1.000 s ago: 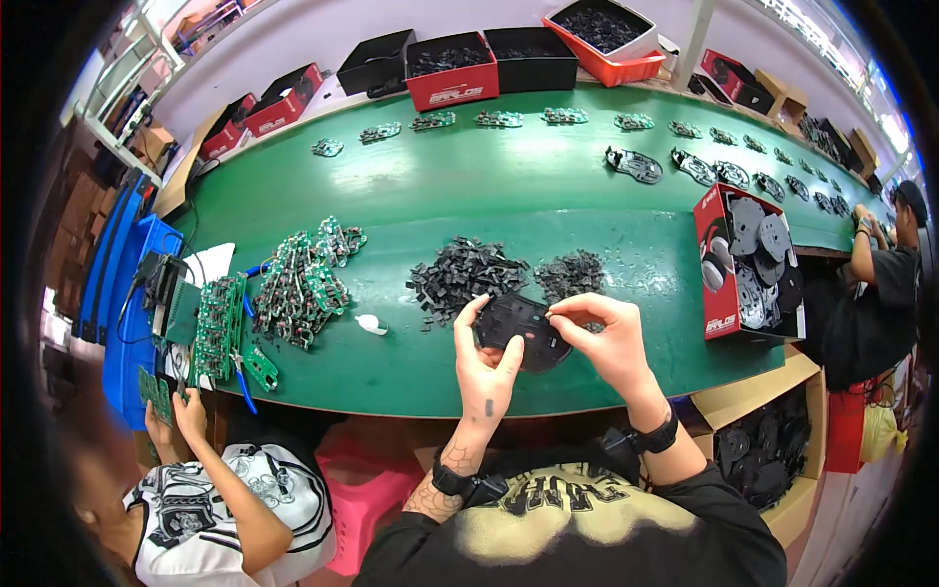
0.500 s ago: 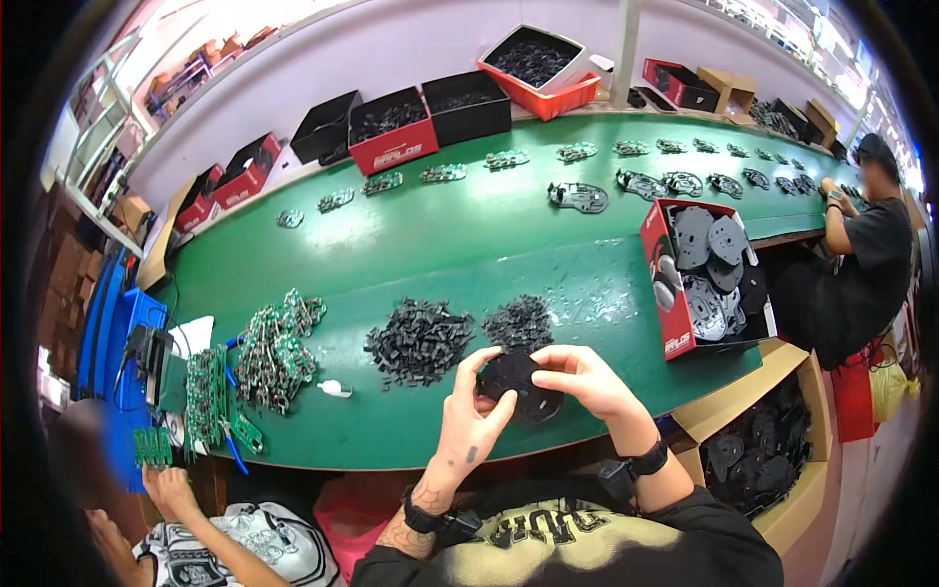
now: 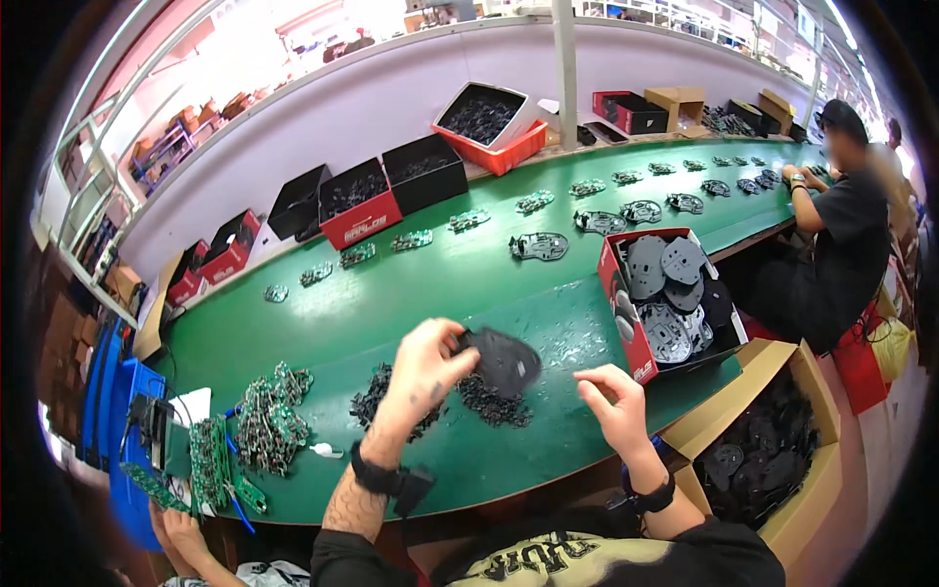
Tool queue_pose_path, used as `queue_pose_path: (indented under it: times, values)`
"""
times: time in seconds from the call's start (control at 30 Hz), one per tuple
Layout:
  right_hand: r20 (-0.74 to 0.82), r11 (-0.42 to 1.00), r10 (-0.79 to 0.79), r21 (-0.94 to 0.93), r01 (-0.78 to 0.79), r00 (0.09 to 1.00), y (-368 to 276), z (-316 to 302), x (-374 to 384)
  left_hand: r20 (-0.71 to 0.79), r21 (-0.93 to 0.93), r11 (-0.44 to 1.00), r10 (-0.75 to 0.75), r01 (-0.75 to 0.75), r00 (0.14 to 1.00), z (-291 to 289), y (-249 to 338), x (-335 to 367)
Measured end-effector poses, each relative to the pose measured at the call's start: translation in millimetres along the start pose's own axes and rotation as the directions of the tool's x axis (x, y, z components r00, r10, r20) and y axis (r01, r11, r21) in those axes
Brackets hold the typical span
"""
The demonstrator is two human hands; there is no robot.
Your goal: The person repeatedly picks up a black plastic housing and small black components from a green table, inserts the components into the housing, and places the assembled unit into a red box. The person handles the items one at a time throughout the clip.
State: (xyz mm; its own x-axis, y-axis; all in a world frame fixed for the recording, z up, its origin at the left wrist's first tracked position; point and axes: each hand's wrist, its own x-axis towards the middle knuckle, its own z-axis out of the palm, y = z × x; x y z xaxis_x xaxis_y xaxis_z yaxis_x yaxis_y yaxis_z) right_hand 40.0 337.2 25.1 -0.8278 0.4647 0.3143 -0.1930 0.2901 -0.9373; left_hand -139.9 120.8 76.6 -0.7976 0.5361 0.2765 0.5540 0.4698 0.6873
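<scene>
In my left hand is a flat, rounded black plastic plate that looks like a computer-mouse bottom shell. The thumb and fingers grip its left edge, and it is tilted and a little blurred. Below it on the green bench is a pile of small black parts, partly covered by the shell. A second pile of small black pieces is partly hidden behind my left hand and wrist. My right hand is apart from the shell, over the bench, with nothing in it and its fingers loosely bent and apart.
A red box of grey and black shells stands on the right, above a cardboard carton of black parts. Green circuit boards are heaped at left near a small white bottle. Mouse bases line the far belt. Co-workers sit on both sides.
My right hand has let go of the shell and moved right. My left hand has carried the shell forward, away from my body. The view has turned to the right.
</scene>
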Motion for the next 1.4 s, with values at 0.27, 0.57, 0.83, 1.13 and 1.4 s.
queue_pose_path:
  times: [0.27,0.57,0.83,1.13,1.4]
  values:
    - [0.011,0.981,-0.074,-0.177,0.075,0.997,29,-15,-16,-0.082,-0.173,0.893,-0.434,0.416,0.897,42,-113,124]
    - [0.062,0.964,-0.021,-0.263,0.036,0.998,29,-17,-12,-0.187,0.446,0.883,0.254,-0.148,0.949,114,15,137]
    - [0.136,0.973,-0.126,-0.175,0.149,0.983,34,-22,-13,0.381,0.525,0.697,0.321,-0.489,0.867,195,156,102]
    - [0.077,0.976,-0.013,-0.216,0.029,0.997,24,-20,-12,0.114,0.249,0.827,0.491,-0.504,0.863,185,146,98]
    - [0.066,0.945,-0.029,-0.323,0.049,0.997,31,-19,-9,-0.239,-0.693,0.646,0.213,-0.320,0.947,95,120,37]
